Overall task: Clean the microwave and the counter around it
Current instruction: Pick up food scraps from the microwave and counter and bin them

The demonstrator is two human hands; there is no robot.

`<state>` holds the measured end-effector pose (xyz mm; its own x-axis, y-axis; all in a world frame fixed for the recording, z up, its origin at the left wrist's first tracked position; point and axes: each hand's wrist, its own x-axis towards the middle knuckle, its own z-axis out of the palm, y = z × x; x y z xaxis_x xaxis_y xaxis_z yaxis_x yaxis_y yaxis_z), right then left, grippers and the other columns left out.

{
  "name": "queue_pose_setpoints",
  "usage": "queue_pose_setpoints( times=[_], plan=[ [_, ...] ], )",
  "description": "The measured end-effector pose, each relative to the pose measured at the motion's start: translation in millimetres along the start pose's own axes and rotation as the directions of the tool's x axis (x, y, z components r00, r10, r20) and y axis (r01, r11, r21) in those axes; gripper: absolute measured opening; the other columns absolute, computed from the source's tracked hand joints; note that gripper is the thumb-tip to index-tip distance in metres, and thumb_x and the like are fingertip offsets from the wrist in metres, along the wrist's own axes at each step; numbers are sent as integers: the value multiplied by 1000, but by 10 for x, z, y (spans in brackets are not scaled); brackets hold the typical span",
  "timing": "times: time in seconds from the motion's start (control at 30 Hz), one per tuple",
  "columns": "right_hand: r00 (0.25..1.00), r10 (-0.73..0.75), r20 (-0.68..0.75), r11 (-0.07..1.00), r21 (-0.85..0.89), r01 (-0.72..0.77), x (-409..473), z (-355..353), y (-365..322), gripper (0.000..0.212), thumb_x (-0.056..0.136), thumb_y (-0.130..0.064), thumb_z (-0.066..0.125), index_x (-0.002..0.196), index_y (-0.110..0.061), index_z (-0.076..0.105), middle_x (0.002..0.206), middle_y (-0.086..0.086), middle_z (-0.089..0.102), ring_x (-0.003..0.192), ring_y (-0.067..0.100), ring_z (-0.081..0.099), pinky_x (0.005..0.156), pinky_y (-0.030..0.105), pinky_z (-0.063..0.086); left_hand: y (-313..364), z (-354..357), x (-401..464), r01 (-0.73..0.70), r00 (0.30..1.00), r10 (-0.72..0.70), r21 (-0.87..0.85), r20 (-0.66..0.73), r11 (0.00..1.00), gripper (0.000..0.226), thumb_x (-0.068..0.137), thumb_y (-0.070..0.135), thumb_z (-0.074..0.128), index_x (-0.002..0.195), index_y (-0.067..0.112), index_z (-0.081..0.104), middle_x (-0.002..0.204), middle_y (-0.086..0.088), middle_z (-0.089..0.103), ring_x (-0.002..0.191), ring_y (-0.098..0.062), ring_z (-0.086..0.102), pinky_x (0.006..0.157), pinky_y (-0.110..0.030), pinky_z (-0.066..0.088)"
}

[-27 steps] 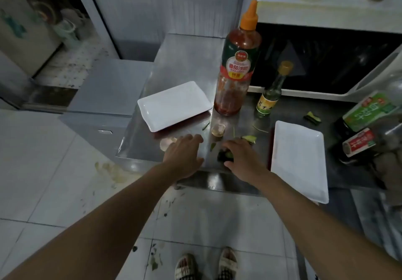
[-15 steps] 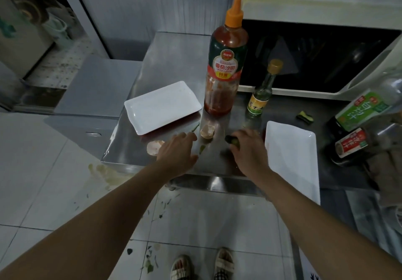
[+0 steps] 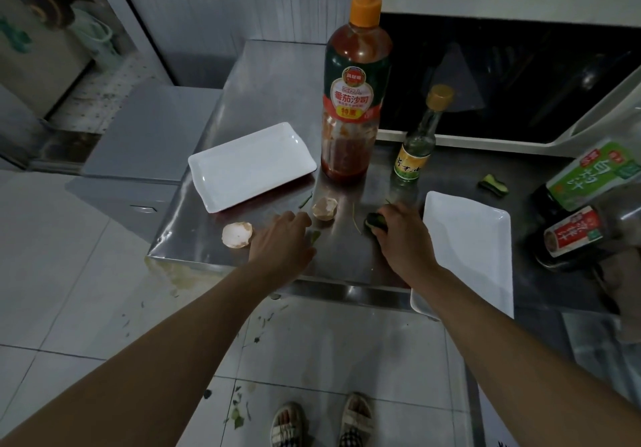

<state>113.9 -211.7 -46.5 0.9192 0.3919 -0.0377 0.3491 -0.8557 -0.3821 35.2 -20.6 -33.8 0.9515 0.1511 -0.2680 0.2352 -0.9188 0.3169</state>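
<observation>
Fingers: right hand (image 3: 399, 235) pinches a green vegetable scrap (image 3: 375, 221); left hand (image 3: 282, 238) is relaxed, holding nothing.
Counter (image 3: 277, 75): under both hands.
Eggshells (image 3: 237, 235): near the ketchup bottle (image 3: 355, 99), likely next to be gathered.
Microwave (image 3: 520, 75): behind the bottle.

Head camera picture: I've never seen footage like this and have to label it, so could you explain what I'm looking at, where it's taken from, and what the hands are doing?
No machine here: a person wears a wide-angle camera on the head, looking forward and down, so you see their own two bare arms and their sandalled feet on the tiled floor.

They stand at a steel counter in front of a microwave. On the counter stand a tall ketchup bottle and a small glass bottle. Two white rectangular plates lie there, one left, one right, overhanging the front edge. Scraps: two eggshell pieces and a green vegetable piece.

The right hand grips a dark green scrap. The left hand lies relaxed over the counter, holding nothing.
</observation>
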Motion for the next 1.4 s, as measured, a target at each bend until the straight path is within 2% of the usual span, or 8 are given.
queue_pose_setpoints(
  times=[0.23,0.4,0.57,0.77,0.93,1.1,1.2,1.4],
  plan=[
    [994,-88,68,988,-120,95,-12,55,-2,31,96,-25,49,121,-7,51,133,13,44,124,28,40,103,34,34,105,62,54,71,995,-74,-42,-72,997,27,86,31,63,106,15,57,105,-5,54,91,-17,51,78,-34,51],
    [990,-115,85,976,-176,129,0,91,14,33,93,-18,54,125,-8,49,134,12,43,124,28,39,104,33,33,217,139,98,158,976,-172,-108,-136,982,19,86,27,64,98,15,58,99,-5,55,87,-20,55,78,-36,52],
    [991,-104,84,985,-132,115,8,88,19,35,89,-11,59,123,-5,52,132,15,44,123,29,39,105,34,33,244,188,136,205,960,-227,-138,-166,969,7,89,17,58,92,10,59,93,-8,59,83,-21,57,76,-38,53],
    [997,-36,67,999,-17,38,-20,17,41,32,94,-16,52,124,-6,51,134,13,43,125,27,39,104,31,33,222,186,120,199,960,-221,-138,-170,970,6,90,19,57,92,13,59,96,-4,56,84,-19,55,74,-37,52],
    [997,-18,70,1000,22,17,4,-105,-1,35,95,-17,51,128,-5,48,132,13,42,126,27,38,102,32,35,124,32,202,240,919,-305,-258,-251,936,3,89,21,58,90,18,57,90,-3,64,82,-22,60,74,-43,54],
    [999,-4,32,999,37,3,58,-178,-39,36,94,-17,53,128,-6,49,129,13,44,123,27,40,99,31,37,70,-87,423,210,890,-292,-253,-351,945,9,87,19,59,93,13,62,89,-7,67,81,-26,60,71,-43,54],
    [1000,4,23,999,34,-4,75,-173,-24,36,94,-17,53,128,-6,49,130,13,45,123,27,41,99,32,37,62,-65,522,185,897,-253,-211,-363,960,7,86,15,57,86,13,64,84,-7,67,77,-25,59,69,-42,54],
    [1000,3,11,999,35,-4,89,-179,-9,37,94,-17,54,128,-6,49,130,13,45,122,27,42,99,32,37,41,-3,621,145,916,-163,-76,-367,987,6,85,12,59,88,10,64,85,-9,66,77,-30,60,63,-36,50]
  ],
)
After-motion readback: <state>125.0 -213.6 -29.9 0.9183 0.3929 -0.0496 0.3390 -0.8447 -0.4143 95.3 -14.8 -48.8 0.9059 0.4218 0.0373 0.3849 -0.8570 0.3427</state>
